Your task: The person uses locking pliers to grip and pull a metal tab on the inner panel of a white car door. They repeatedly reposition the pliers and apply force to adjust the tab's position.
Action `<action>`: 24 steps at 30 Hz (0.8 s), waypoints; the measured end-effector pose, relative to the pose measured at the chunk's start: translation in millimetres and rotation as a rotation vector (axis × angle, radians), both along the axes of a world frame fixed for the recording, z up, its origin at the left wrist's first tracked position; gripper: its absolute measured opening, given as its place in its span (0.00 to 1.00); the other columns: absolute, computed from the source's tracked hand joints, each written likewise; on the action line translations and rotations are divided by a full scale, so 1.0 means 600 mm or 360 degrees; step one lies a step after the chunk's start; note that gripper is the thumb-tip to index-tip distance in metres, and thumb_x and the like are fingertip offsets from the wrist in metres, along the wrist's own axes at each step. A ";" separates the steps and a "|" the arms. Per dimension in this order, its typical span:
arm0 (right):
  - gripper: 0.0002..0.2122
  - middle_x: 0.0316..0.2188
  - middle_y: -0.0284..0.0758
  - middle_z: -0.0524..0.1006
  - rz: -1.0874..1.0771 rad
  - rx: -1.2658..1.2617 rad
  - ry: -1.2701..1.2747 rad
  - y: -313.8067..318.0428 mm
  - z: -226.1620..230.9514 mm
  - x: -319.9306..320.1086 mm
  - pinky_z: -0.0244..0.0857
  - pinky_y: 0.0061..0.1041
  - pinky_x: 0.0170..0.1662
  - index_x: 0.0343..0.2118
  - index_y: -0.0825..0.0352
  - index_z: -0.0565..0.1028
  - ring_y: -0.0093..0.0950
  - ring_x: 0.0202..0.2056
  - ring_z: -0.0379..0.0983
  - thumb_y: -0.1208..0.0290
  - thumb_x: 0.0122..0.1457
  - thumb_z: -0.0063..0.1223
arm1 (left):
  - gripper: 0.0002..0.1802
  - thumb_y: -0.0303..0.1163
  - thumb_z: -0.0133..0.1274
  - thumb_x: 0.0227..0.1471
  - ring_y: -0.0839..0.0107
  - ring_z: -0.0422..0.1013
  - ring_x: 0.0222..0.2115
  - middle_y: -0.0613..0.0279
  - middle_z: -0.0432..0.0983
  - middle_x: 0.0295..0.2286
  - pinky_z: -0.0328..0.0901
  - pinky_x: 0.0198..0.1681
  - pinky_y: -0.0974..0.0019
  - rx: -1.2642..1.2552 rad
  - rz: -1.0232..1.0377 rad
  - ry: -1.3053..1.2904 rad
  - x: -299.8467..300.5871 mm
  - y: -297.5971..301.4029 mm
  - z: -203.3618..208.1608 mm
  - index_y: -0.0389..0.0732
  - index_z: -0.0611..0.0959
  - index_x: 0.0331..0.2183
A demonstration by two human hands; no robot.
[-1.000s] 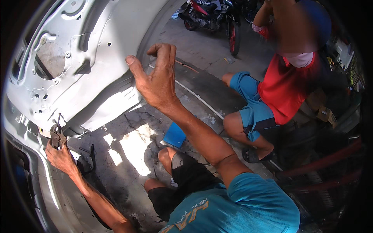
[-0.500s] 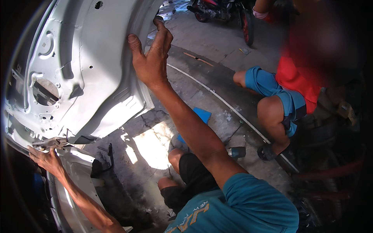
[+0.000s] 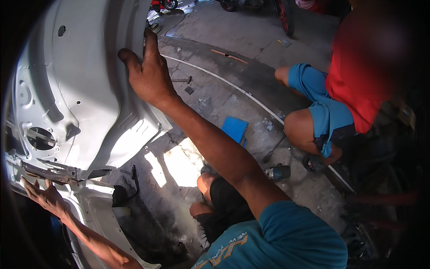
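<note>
A white-grey metal car door panel (image 3: pixel 85 85), with pressed ribs, small holes and a round opening, fills the upper left. My right hand (image 3: pixel 150 76) is closed round its right edge, the thumb on the near face and the fingers partly hidden behind. At the panel's lower edge lies a worn metal clamp resembling locking pliers (image 3: pixel 56 175). My left hand (image 3: pixel 47 197) is just below this tool, fingers stretched out and apart, touching or very close to it. Beneath that hand runs a white body part (image 3: pixel 96 210) of the car.
A person in a red shirt (image 3: pixel 354 85) and blue shorts crouches at the right. On the concrete lie a blue flat object (image 3: pixel 235 130), a hammer (image 3: pixel 183 80) and a dark cylindrical tool (image 3: pixel 278 172). A pale hose or pipe (image 3: pixel 233 87) crosses the floor. A motorcycle wheel (image 3: pixel 285 20) stands behind.
The panel and my right hand have shifted left and slightly down in view. My left hand has dropped a little and its fingers have spread from the clamp. The hammer has come into sight.
</note>
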State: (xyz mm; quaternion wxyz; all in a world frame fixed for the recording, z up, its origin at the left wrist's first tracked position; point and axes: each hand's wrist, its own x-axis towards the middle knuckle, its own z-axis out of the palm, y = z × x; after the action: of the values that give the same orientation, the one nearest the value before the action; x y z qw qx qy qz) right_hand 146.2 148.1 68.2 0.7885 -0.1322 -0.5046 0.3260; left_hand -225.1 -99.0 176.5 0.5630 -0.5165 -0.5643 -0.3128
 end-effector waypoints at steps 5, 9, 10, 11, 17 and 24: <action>0.29 0.50 0.59 0.77 -0.0033 -0.0069 -0.0055 0.001 0.004 0.012 0.67 0.49 0.56 0.65 0.65 0.53 0.60 0.52 0.74 0.71 0.65 0.53 | 0.47 0.17 0.60 0.54 0.66 0.75 0.41 0.51 0.74 0.54 0.73 0.41 0.64 0.0001 -0.0330 -0.0445 0.058 0.040 -0.023 0.46 0.58 0.70; 0.28 0.48 0.59 0.78 0.0090 -0.0171 -0.0104 -0.011 0.014 0.021 0.67 0.49 0.56 0.63 0.65 0.54 0.60 0.51 0.74 0.70 0.64 0.54 | 0.48 0.25 0.68 0.51 0.64 0.74 0.41 0.51 0.77 0.50 0.72 0.44 0.61 -0.0148 -0.0510 -0.0196 0.036 0.042 -0.030 0.43 0.62 0.67; 0.28 0.48 0.59 0.78 0.0123 -0.0188 -0.0123 -0.015 0.018 0.024 0.67 0.49 0.56 0.63 0.65 0.54 0.60 0.51 0.74 0.69 0.64 0.54 | 0.49 0.30 0.72 0.48 0.63 0.73 0.42 0.51 0.76 0.49 0.71 0.46 0.59 -0.0205 -0.0493 -0.0086 0.030 0.037 -0.028 0.43 0.63 0.67; 0.28 0.48 0.59 0.78 0.0140 -0.0201 -0.0154 -0.016 0.020 0.027 0.67 0.50 0.56 0.63 0.65 0.54 0.60 0.50 0.74 0.68 0.64 0.54 | 0.55 0.40 0.78 0.41 0.60 0.72 0.45 0.52 0.74 0.49 0.69 0.50 0.57 -0.0240 -0.0422 0.0075 0.051 0.044 -0.032 0.42 0.65 0.65; 0.30 0.49 0.58 0.77 0.0156 -0.0278 -0.0212 -0.012 0.016 0.037 0.66 0.50 0.57 0.65 0.65 0.53 0.59 0.52 0.73 0.67 0.64 0.54 | 0.62 0.71 0.69 0.34 0.55 0.56 0.61 0.53 0.66 0.58 0.51 0.59 0.49 -0.0062 0.0125 0.0442 0.135 0.093 -0.209 0.46 0.70 0.64; 0.27 0.53 0.53 0.76 0.0202 -0.0274 -0.0172 -0.019 0.017 0.037 0.66 0.45 0.59 0.64 0.65 0.56 0.54 0.55 0.74 0.66 0.66 0.53 | 0.62 0.63 0.67 0.48 0.45 0.54 0.65 0.38 0.54 0.64 0.56 0.63 0.40 0.0049 0.0380 -0.0155 0.036 0.058 -0.347 0.37 0.56 0.69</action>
State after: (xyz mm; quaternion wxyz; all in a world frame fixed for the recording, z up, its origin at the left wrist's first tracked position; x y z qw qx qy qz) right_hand 168.2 136.5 78.2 0.7237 -0.1844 -0.5238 0.4098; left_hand -203.4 -64.2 -31.4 0.5761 -0.4210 -0.6436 -0.2768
